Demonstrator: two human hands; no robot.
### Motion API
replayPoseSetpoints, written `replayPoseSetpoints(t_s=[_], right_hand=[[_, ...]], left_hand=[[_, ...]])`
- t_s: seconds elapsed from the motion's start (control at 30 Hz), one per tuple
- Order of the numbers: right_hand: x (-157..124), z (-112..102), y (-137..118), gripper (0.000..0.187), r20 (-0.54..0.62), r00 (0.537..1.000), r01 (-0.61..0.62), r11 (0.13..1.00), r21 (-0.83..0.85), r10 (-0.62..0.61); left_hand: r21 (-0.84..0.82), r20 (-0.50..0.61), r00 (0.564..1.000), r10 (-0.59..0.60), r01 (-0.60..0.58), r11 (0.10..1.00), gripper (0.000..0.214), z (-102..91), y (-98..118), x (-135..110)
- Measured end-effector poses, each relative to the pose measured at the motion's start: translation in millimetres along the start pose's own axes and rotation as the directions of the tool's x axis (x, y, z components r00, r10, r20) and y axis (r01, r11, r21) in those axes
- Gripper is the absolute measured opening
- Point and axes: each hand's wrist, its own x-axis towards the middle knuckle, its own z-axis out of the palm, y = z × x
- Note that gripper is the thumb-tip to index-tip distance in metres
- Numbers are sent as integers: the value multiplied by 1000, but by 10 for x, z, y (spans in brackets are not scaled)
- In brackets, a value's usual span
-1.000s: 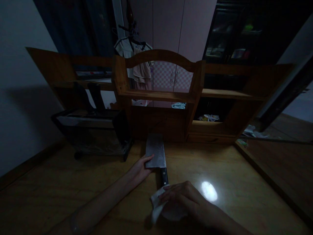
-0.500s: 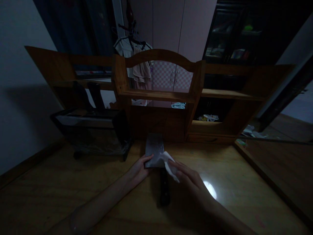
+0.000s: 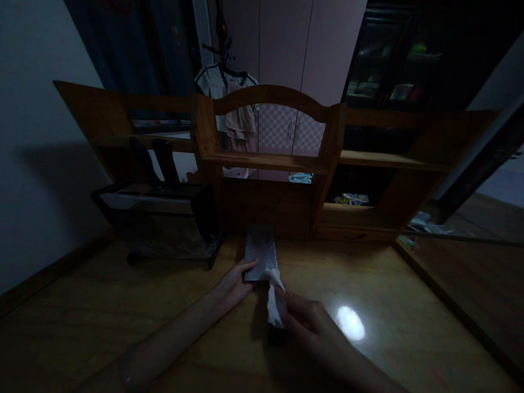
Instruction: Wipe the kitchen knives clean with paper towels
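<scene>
A cleaver (image 3: 260,248) lies flat on the wooden table (image 3: 123,316), its blade pointing away from me and its dark handle toward me. My left hand (image 3: 237,284) holds the near left corner of the blade between thumb and fingers. My right hand (image 3: 305,316) pinches a white tissue (image 3: 273,297) that lies over the cleaver's handle, just behind the blade. The handle is mostly hidden under the tissue and my fingers.
A wooden shelf unit (image 3: 270,158) stands along the back of the table. A dark knife rack (image 3: 159,218) with black handles sits at the back left. A lamp reflection (image 3: 350,322) shines on the tabletop right of my hand. The room is dim.
My right hand brought the tissue from the handle's end up to the blade's near edge, then drew it back down over the handle. My left hand stayed on the blade.
</scene>
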Motion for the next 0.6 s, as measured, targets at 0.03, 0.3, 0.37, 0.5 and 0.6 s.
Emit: replayPoseSetpoints(t_s=[0.03, 0.3, 0.37, 0.5, 0.6], right_hand=[[-16, 14, -3, 35, 2, 999, -36, 999, 34, 36], [-93, 33, 17, 44, 62, 962, -272, 933, 236, 265], [-143, 60, 87, 45, 80, 922, -386, 884, 264, 379], [-225, 136, 173, 33, 92, 850, -511, 769, 385, 519], [-169, 105, 156, 32, 84, 870, -461, 741, 489, 486]], left_hand=[[-7, -1, 1000, 1, -1, 1000, 19, -8, -3, 9], [-50, 1, 1000, -5, 5, 999, 25, -43, -1, 43], [-44, 0, 1000, -28, 28, 999, 20, -50, 2, 49], [-22, 12, 1000, -28, 29, 999, 16, -63, 3, 50], [-15, -2, 1000, -20, 20, 1000, 16, -60, 1, 42]])
